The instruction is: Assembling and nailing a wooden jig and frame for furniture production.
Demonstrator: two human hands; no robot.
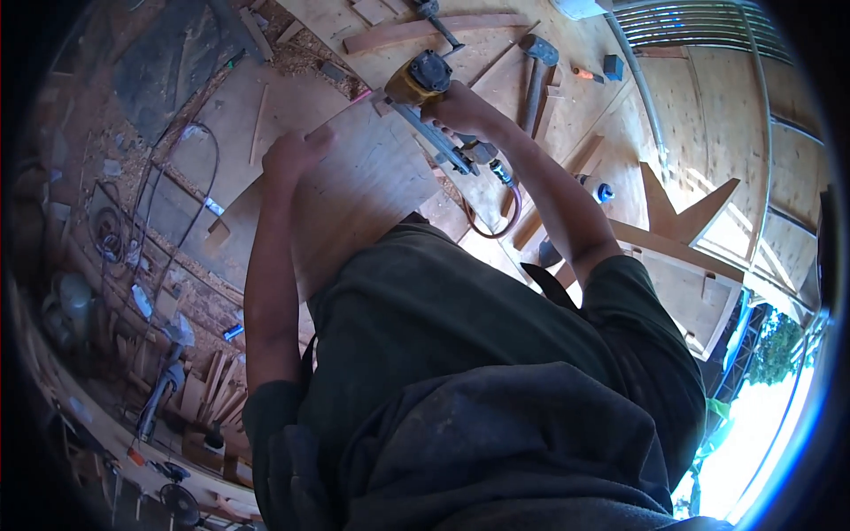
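My right hand is wrapped round the grip of a yellow and black air nail gun. Its long magazine runs back over the right edge of a plywood panel, and a reddish air hose curves away from its handle end. The gun's nose sits by the panel's far corner; whether it touches the wood I cannot tell. At the panel's left edge, my left hand grips the board, thumb on the upper face, the other fingers partly hidden. The panel's near end reaches my shirt.
A hammer lies beyond my right forearm, near a curved wood strip and a clamp. Notched board pieces stand at the right. Hoses, shavings and offcuts litter the left floor. A fan stands lower left.
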